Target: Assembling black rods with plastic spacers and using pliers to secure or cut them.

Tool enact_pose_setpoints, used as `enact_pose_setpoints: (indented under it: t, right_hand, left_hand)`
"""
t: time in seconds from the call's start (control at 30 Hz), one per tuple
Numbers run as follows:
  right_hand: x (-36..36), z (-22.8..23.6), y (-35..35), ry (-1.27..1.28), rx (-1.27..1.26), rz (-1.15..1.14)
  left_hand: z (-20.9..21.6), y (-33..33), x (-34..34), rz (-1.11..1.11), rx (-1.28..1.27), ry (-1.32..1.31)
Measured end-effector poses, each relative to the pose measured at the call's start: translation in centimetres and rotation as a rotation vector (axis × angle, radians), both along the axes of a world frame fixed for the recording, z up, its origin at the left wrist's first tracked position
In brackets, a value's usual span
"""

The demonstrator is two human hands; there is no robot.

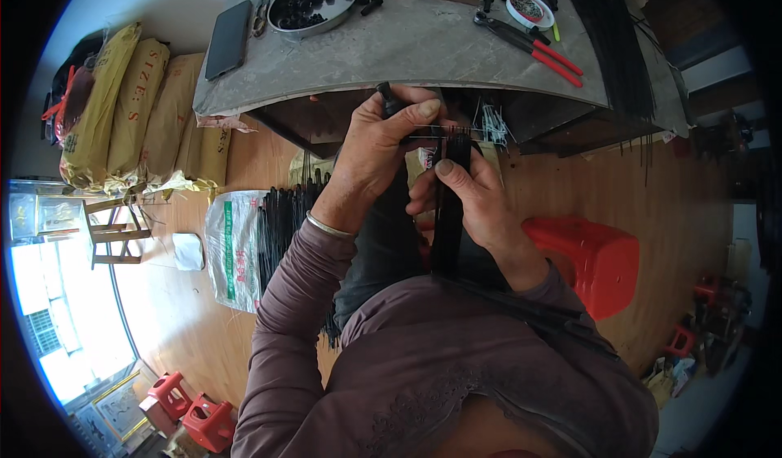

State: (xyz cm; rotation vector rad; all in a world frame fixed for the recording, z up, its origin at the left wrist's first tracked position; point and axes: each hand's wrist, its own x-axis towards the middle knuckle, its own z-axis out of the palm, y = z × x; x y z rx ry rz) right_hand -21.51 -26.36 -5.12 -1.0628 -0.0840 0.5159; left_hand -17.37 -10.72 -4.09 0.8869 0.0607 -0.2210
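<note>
My left hand point(383, 136) is closed in a pinch at the table's near edge. A short black cylindrical piece point(384, 92) sticks up from it, and thin metal pins point(425, 127) run from its thumb toward the other hand. Thumb and fingers of my right hand point(476, 189) wrap round a flat bundle of long black strands point(449, 230), whose upper ends meet the pins. The bundle's lower part trails over my lap to the right. How the pins and strands join is too small to tell.
On the grey table point(391, 55) are a metal bowl point(281, 25) of black pieces, red-handled pliers point(538, 51), a phone point(229, 40) and a small white dish point(547, 25). Black strands point(611, 51) hang off its right side. A red stool point(595, 267) stands right; wrapped bundles point(138, 108) lean left.
</note>
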Motion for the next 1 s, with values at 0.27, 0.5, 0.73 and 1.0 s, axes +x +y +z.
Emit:
enact_pose_setpoints:
  t: [0.27,0.5,0.73,1.0]
  right_hand:
    - [-0.1,0.1,0.0,0.013,0.001,-0.019]
    - [-0.3,0.6,0.0,-0.007,-0.057,-0.008]
    - [-0.4,0.7,-0.1,-0.013,-0.044,0.019]
    - [-0.6,0.4,-0.3,-0.03,-0.051,0.025]
  left_hand:
    - [0.4,-0.2,0.1,0.003,0.035,-0.023]
    - [-0.2,0.6,0.4,-0.045,0.098,-0.08]
    - [0.1,0.6,0.1,-0.044,0.036,-0.083]
    - [0.2,0.9,0.3,-0.026,0.085,-0.06]
